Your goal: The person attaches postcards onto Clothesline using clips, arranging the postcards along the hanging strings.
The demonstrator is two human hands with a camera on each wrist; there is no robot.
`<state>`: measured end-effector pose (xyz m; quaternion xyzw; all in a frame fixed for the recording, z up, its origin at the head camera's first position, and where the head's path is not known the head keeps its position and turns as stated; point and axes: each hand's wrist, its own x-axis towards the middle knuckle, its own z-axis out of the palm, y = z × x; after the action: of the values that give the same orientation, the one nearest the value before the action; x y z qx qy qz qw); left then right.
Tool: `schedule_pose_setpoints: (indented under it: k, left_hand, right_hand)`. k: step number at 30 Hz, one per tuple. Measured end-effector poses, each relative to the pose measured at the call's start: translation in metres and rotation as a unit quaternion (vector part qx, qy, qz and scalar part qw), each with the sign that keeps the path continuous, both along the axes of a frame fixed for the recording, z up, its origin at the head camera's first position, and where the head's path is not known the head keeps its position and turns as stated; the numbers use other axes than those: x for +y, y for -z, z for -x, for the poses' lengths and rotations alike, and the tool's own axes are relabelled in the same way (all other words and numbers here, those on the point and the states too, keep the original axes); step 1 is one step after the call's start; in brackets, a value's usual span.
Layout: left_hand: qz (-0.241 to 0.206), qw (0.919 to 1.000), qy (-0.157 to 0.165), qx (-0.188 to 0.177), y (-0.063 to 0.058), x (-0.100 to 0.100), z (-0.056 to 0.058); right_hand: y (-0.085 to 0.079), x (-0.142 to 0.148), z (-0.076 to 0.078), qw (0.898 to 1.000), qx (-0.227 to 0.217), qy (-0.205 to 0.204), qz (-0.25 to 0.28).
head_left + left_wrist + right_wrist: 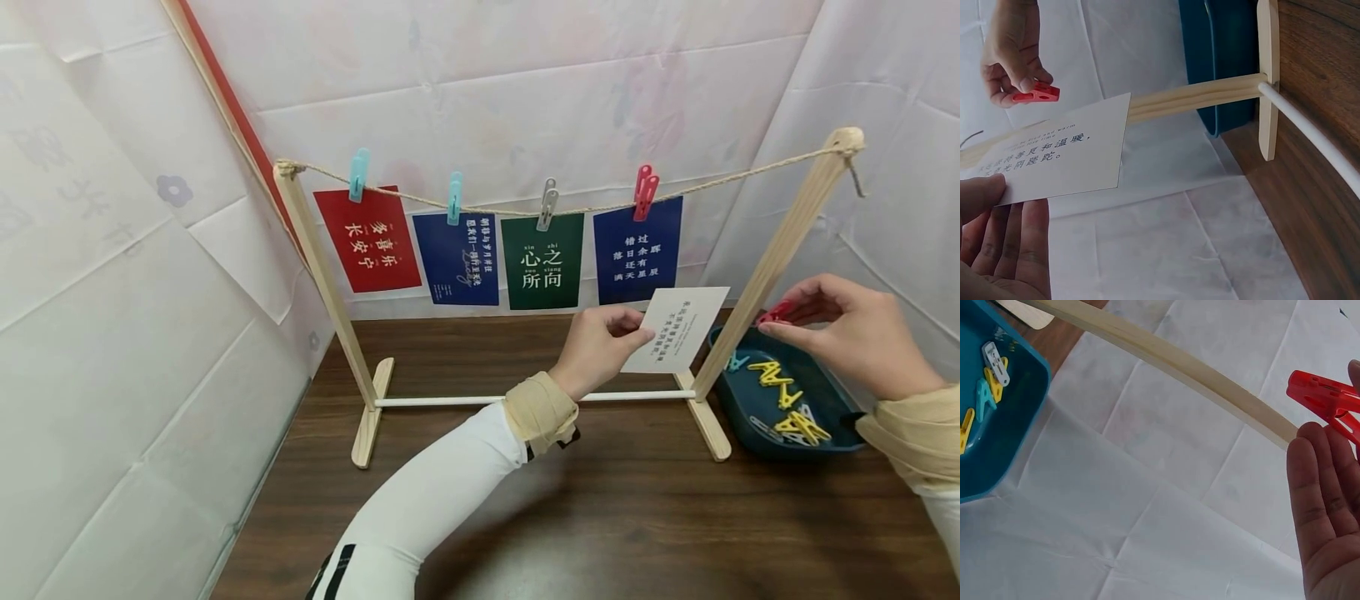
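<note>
My left hand (603,346) pinches a white card (675,329) with printed characters by its left edge, thumb on the front. The card hangs in front of the rack's right post, below the string. To the right of that post, my right hand (862,329) holds a red clothespin (776,312) between thumb and fingers; the right wrist view shows the clothespin (1322,400) close up. On the string (720,181), pegs hold up a red card (369,240), a blue card (457,260), a green card (542,262) and another blue card (637,250).
Below my right hand stands a dark teal basin (750,429) with several yellow, grey and teal clothespins. The wooden rack's right post (780,250) rises between my hands. A white crossbar (442,402) runs low across the rack. White sheeting (525,100) covers the back and sides.
</note>
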<state>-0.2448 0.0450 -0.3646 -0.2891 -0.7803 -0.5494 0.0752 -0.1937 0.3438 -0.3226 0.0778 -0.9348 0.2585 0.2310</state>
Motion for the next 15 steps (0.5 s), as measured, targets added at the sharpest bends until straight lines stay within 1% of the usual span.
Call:
schedule_pose_setpoints:
  k: [8,15]
  left_hand:
    - [-0.016,0.9998,-0.001,0.014,-0.009,0.005,0.005]
    - [-0.023,0.9995,-0.003,0.020,-0.022,0.007,0.005]
  right_hand:
    - [-0.009,-0.003,-0.003,1.000,0.024,-0.002,-0.006]
    - [-0.021,-0.007,-0.005,1.000,0.029,-0.003,-0.003]
